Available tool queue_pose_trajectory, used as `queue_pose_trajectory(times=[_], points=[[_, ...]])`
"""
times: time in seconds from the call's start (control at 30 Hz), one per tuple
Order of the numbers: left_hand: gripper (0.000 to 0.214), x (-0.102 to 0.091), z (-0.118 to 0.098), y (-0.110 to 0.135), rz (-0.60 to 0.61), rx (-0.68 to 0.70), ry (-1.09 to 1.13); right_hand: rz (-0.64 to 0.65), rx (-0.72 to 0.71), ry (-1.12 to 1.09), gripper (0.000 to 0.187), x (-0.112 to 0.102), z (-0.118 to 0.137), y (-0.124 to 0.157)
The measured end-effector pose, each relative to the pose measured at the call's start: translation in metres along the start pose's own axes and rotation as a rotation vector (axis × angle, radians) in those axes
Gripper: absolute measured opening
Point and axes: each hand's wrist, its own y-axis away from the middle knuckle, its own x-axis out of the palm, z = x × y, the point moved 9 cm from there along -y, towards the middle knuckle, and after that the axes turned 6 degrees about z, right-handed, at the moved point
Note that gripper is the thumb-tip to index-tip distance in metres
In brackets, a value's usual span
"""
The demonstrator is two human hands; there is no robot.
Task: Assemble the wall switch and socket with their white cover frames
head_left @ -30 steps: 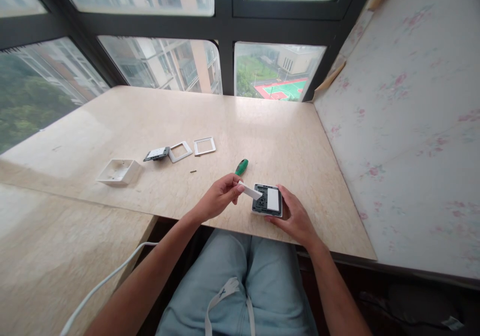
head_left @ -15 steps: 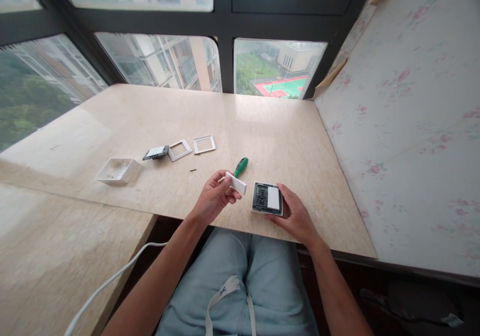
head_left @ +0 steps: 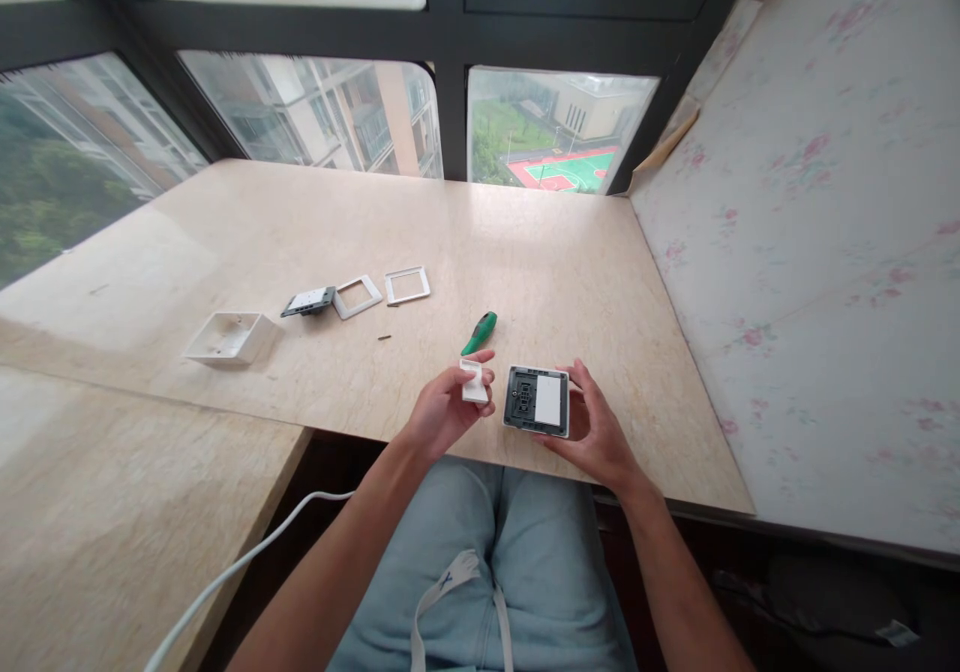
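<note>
My right hand (head_left: 596, 432) grips a square wall switch (head_left: 536, 401) by its right edge, just above the near edge of the marble table (head_left: 525, 252). One white rocker sits on the switch's right half; the left half shows the dark mechanism. My left hand (head_left: 442, 412) pinches a small white rocker key (head_left: 474, 380) between thumb and fingers, just left of the switch and apart from it. A green-handled screwdriver (head_left: 480, 332) lies on the table right behind my left hand.
Farther left on the table lie two white frames (head_left: 358, 296) (head_left: 407, 285), a dark switch module (head_left: 308, 301), a white wall box (head_left: 225, 338) and a small screw (head_left: 384, 337). A floral-papered wall (head_left: 810, 252) borders the right side. A white cable (head_left: 247, 562) runs beside my left arm.
My left hand pulled the white rocker key away from the switch's left half and turned it upright in the fingers. The right hand shifted the switch slightly.
</note>
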Motion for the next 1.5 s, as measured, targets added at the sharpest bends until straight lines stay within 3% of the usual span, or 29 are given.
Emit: queue_pose_trajectory(times=[0.33, 0.53, 0.77, 1.13, 1.5], points=[[0.069, -0.005, -0.007, 0.003, -0.016, 0.165, -0.504, -0.071, -0.072, -0.02, 0.11, -0.009, 0.012, 0.002], [0.051, -0.005, -0.005, 0.004, -0.095, 0.166, -0.594, -0.136, -0.258, 0.172, 0.106, -0.016, 0.038, 0.004], [0.051, -0.001, -0.005, 0.01, -0.175, 0.199, -0.662, -0.249, -0.501, 0.35, 0.096, -0.019, 0.069, 0.011], [0.041, 0.022, -0.008, 0.02, -0.246, 0.493, -0.92, -0.306, -0.614, 0.412, 0.087, -0.014, 0.082, 0.021], [0.037, 0.01, -0.004, 0.007, -0.192, 0.453, -0.829, -0.28, -0.634, 0.381, 0.081, -0.012, 0.082, 0.022]])
